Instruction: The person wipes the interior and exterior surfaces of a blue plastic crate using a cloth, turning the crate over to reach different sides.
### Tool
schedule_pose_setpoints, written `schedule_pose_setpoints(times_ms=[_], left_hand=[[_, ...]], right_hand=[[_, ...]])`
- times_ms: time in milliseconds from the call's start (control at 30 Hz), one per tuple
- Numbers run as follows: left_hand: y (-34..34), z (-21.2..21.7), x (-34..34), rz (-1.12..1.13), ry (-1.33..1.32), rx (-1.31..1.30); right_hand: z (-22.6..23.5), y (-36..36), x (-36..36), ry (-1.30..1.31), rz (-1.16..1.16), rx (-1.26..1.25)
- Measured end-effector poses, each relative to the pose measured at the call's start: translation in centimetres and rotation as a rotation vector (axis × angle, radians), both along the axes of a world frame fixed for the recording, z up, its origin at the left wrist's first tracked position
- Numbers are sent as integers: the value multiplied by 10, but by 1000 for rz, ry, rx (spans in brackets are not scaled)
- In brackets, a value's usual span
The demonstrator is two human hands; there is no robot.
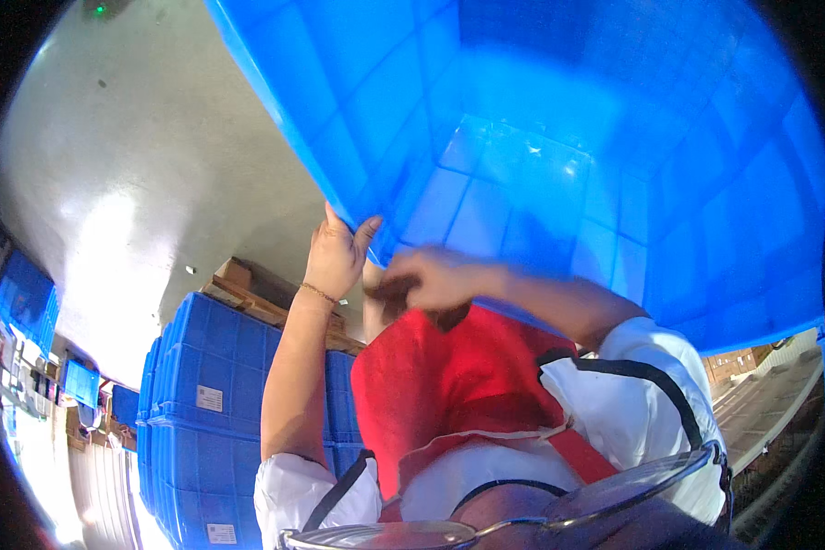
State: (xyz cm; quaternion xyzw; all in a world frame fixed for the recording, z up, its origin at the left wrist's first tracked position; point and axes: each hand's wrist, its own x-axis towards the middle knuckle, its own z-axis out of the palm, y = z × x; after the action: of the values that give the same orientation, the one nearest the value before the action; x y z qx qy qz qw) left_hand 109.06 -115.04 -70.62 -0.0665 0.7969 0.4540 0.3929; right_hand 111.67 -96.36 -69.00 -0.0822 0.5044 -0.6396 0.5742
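A large blue plastic bin [522, 192] fills the upper right of the head view, tilted so that its deep inside faces me. My left hand [336, 252] is closed on the bin's left rim, with the thumb on the inner side and the other fingers mostly hidden behind the edge. Just right of it, in front of my red apron [467, 357], is my right hand [435, 282]. Its fingers look bent but are smeared by motion. Whether it touches the rim or holds anything cannot be made out.
Blue lidded bins [211, 394] with white labels are stacked at the lower left. Behind them lies a wooden pallet [247, 293] with a brown box on it. Grey floor [192, 156] stretches across the upper left. At the right edge runs a slatted, pale structure [765, 403].
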Motion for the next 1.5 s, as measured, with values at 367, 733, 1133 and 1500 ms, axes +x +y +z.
schedule_pose_setpoints(times_ms=[367,733,1133,1500], left_hand=[[15,-3,7,214,-10,61],[21,-10,22,254,61,23],[14,1,7,186,31,59],[17,-1,8,198,14,35]], right_hand=[[-180,225,-19,416,104,1405],[-264,118,-33,540,195,1363],[-63,39,9,-73,114,42],[-215,151,-43,1041,305,1202]])
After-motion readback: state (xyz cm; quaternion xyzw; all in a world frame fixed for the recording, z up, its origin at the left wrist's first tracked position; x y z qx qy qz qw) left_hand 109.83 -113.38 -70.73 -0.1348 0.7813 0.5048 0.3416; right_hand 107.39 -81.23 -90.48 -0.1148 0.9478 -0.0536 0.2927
